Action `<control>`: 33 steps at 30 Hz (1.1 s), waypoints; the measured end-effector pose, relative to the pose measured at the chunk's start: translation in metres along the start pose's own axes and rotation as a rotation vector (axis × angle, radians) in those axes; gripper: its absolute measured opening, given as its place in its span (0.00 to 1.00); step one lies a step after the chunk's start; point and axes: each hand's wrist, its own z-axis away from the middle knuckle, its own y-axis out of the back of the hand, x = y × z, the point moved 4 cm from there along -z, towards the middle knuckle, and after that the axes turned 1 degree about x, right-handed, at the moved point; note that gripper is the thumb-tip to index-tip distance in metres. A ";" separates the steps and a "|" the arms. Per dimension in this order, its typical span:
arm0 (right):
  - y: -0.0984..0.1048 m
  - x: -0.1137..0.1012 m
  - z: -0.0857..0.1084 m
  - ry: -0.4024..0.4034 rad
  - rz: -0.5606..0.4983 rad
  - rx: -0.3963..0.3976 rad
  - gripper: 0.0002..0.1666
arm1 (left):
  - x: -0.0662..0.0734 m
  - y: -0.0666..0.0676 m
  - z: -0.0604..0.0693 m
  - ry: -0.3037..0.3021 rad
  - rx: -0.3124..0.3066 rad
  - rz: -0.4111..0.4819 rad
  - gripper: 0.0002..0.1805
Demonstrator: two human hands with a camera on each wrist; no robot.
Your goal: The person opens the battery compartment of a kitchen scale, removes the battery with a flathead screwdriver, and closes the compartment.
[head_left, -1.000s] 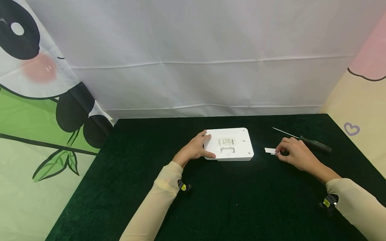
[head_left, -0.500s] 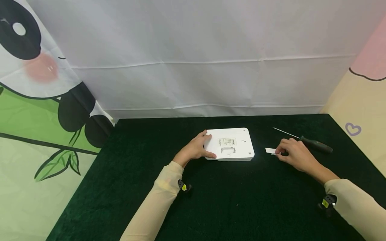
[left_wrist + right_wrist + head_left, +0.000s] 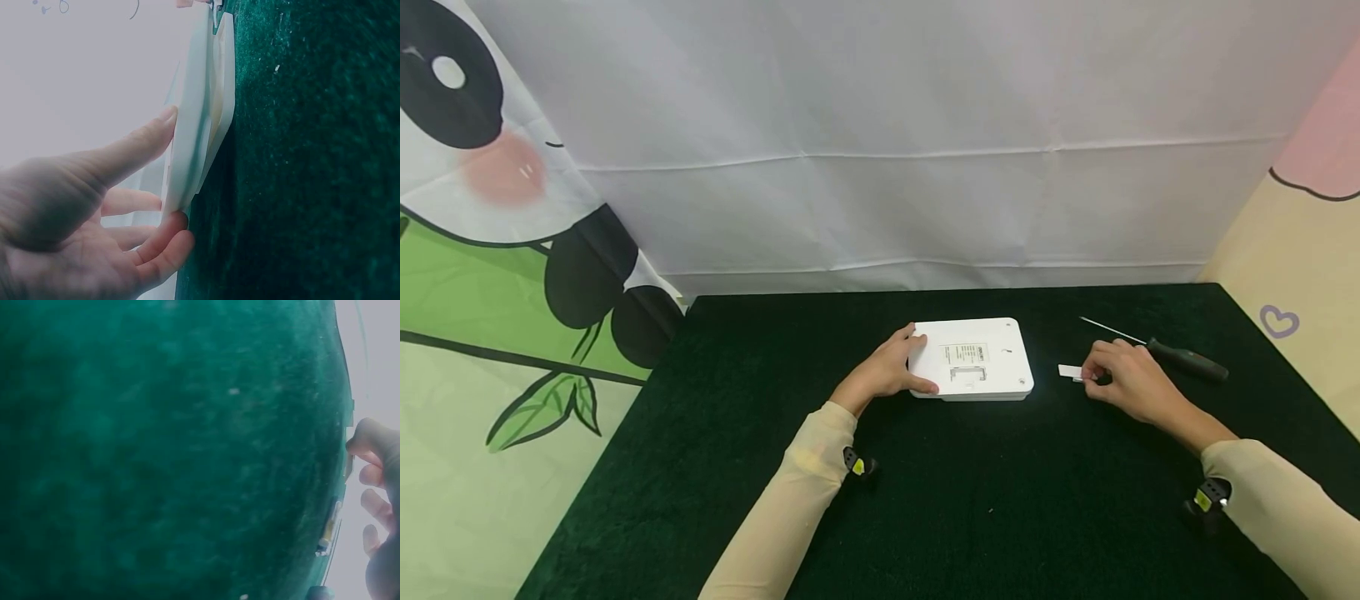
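A white, flat, round-cornered device (image 3: 958, 357) lies on the table with its printed label and a small rectangular recess facing up. My left hand (image 3: 887, 364) grips its left end. In the left wrist view, the thumb lies along the device's rim (image 3: 190, 119) and the fingers reach round the edge. To the right of the device, my right hand (image 3: 1123, 379) pinches a small flat white piece (image 3: 1070, 371) between thumb and fingers, close to the cloth. The right wrist view catches the right hand (image 3: 378, 481) only at its edge, and the piece is barely visible there.
A screwdriver (image 3: 1187, 362) with a dark green handle lies just beyond the right hand, its thin shaft pointing to the back left. Dark green cloth (image 3: 970, 517) covers the table. A white curtain (image 3: 880, 200) hangs behind the table's back edge.
My right hand has shifted slightly left and away from me with the small white piece. The left hand and the device stay where they were.
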 end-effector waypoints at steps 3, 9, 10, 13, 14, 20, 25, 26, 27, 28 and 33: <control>0.004 -0.002 -0.006 -0.008 -0.002 0.004 0.10 | 0.000 0.000 0.000 -0.001 0.001 -0.002 0.49; 0.009 -0.011 -0.023 -0.012 0.022 0.006 0.08 | 0.000 0.000 0.000 0.003 0.004 -0.005 0.50; 0.009 -0.014 -0.027 -0.015 0.025 0.003 0.07 | -0.001 0.000 -0.001 0.005 0.005 -0.005 0.50; 0.008 -0.023 -0.039 -0.022 0.024 -0.006 0.06 | -0.002 -0.001 -0.001 0.008 0.010 -0.002 0.50; 0.008 -0.027 -0.042 -0.023 0.022 -0.007 0.06 | -0.002 -0.001 -0.001 0.010 0.010 -0.002 0.50; 0.003 -0.055 -0.063 -0.002 -0.015 -0.010 0.05 | -0.002 -0.001 -0.002 0.015 0.007 -0.009 0.50; -0.002 -0.078 -0.075 0.023 -0.044 -0.025 0.06 | -0.001 -0.001 -0.002 0.018 0.003 -0.006 0.50; -0.003 -0.082 -0.077 0.029 -0.052 -0.027 0.06 | 0.000 -0.001 -0.002 0.018 0.004 -0.008 0.50; -0.003 -0.086 -0.078 0.034 -0.059 -0.029 0.06 | 0.000 -0.002 -0.002 0.018 0.004 -0.008 0.50; -0.004 -0.089 -0.080 0.038 -0.064 -0.034 0.06 | 0.000 -0.002 -0.002 0.017 0.004 -0.008 0.50; -0.012 -0.103 -0.084 0.065 -0.076 -0.072 0.06 | 0.000 -0.001 -0.003 0.011 0.005 -0.014 0.50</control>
